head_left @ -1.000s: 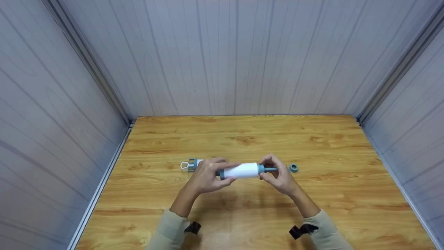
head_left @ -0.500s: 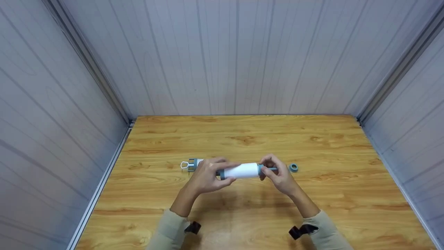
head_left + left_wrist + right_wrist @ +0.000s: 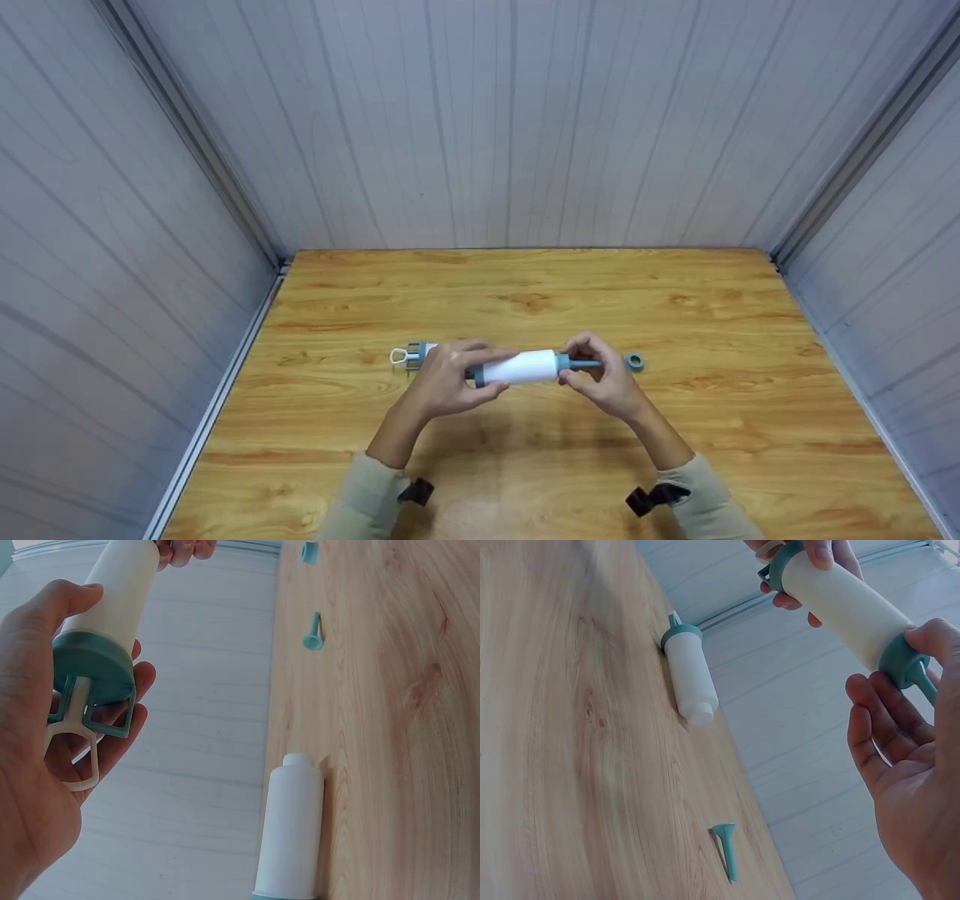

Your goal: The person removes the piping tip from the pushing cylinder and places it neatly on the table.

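A white icing syringe with teal end caps is held nearly level above the table. My left hand grips the barrel beside its teal rear cap, thumb on one side and fingers on the other. A pale pull ring sticks out behind that cap, close to the palm. At the other end, my right hand pinches the teal collar between thumb and fingers. From this collar a slim teal nozzle points right.
A second icing syringe lies on the wooden table, its front neck bare. Beside it on the tabletop are a loose teal nozzle and a teal ring. Pale panels enclose the back and sides.
My right thumb came over the collar half a second ago and now sits back at its lower edge. The left hand and the syringe have hardly moved.
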Motion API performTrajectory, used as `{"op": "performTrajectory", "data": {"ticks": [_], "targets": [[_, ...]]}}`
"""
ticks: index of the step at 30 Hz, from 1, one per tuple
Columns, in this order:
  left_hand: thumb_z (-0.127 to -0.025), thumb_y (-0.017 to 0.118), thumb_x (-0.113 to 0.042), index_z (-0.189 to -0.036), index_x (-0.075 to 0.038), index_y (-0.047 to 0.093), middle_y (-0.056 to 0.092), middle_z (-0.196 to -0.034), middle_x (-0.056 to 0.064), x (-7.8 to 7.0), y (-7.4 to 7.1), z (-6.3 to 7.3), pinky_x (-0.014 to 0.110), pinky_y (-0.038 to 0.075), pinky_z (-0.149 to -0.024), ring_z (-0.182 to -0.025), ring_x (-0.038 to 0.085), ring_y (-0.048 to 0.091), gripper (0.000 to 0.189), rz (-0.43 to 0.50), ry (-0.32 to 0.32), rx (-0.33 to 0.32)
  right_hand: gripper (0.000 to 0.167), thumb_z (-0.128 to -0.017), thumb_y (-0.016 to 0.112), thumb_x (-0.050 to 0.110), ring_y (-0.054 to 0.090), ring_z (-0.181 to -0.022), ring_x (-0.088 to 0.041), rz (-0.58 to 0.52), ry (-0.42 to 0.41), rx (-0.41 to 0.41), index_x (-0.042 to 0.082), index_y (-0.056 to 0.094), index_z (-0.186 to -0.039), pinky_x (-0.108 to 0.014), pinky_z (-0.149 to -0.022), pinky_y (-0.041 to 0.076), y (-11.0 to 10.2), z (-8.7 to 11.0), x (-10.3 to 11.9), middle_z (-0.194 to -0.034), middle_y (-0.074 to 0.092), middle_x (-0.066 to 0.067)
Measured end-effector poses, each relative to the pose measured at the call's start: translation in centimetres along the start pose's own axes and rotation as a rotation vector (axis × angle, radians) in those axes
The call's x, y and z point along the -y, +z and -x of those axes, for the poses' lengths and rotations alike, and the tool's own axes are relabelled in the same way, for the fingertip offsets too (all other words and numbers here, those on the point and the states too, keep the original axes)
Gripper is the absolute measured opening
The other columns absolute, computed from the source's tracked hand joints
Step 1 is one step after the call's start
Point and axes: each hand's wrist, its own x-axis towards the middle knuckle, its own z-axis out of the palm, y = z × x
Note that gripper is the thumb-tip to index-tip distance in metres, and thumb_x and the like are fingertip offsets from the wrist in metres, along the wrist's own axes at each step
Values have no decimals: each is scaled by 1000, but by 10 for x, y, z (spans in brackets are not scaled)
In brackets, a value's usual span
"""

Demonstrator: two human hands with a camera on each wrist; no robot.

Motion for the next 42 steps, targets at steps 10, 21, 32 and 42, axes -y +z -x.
{"op": "performTrajectory", "data": {"ticks": [10, 21, 32, 42], "targets": [[-97, 87, -28, -137, -23, 83, 85, -116, 12, 0, 2, 1, 23, 55, -69, -85, 21, 77, 41, 2, -5, 11, 15, -108, 55, -12, 69, -83, -4, 27, 96, -5, -14, 55, -124, -23, -73, 63, 1, 3, 2, -102, 69, 11], [-96, 88, -26, -137, -22, 84, 86, -116, 12, 0, 3, 1, 25, 57, -71, -86, 22, 78, 41, 2, 2, 9, 22, -102, 58, -16, 72, -90, -8, 3, 61, -9, -16, 55, -124, -24, -77, 65, 1, 4, 0, -112, 71, 8], [-96, 88, -27, -136, -22, 84, 86, -116, 12, -1, 1, 0, 24, 57, -69, -86, 22, 78, 41, -2, 9, 0, 20, -108, 51, -12, 71, -88, -7, 4, 95, 20, -18, 51, -127, -30, -75, 67, -1, 3, 2, -110, 70, 7], [-96, 88, -26, -136, -22, 84, 86, -112, 11, 0, 2, 1, 20, 52, -67, -79, 18, 74, 40, 28, 9, 0, 13, -110, 52, -10, 71, -85, -5, 20, 115, -13, -15, 54, -122, -26, -75, 66, 1, 4, 3, -105, 69, 10]]}}
